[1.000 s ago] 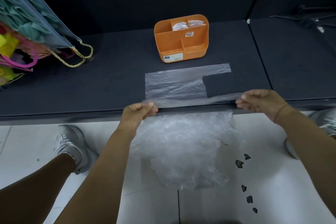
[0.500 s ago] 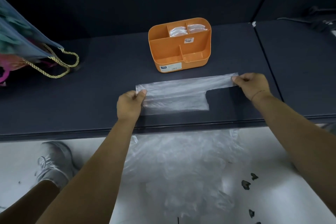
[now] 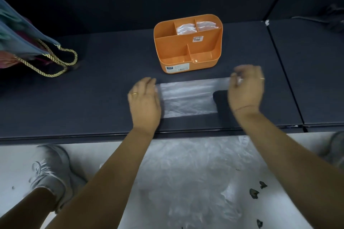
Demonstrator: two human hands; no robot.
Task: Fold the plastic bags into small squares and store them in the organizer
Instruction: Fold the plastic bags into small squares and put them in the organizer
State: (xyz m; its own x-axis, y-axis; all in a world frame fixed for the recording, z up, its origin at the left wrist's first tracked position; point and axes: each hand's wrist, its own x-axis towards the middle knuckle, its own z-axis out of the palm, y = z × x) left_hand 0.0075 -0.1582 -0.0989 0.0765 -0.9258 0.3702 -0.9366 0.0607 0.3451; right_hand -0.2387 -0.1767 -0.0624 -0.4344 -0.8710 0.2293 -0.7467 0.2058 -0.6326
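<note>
While the flat left hand (image 3: 144, 98) pins the plastic bag (image 3: 186, 98), the blurred right hand (image 3: 245, 89), grip unclear, should fold squarely.

Both bare forearms reached forward, converging slightly toward the plastic bag (image 3: 188, 98). The left hand (image 3: 144, 101) lay palm down over the bag's left end, fingers (image 3: 149, 84) straight and close together, pointing away from the body, with the wrist level. The right hand (image 3: 245, 89) was at the bag's right end, back of the hand upward and smeared by motion blur. Its fingers (image 3: 236, 78) were curled downward above the narrow strip there. The blur hid whether they pinched the strip. The right wrist was bent slightly toward the bag's middle.
</note>
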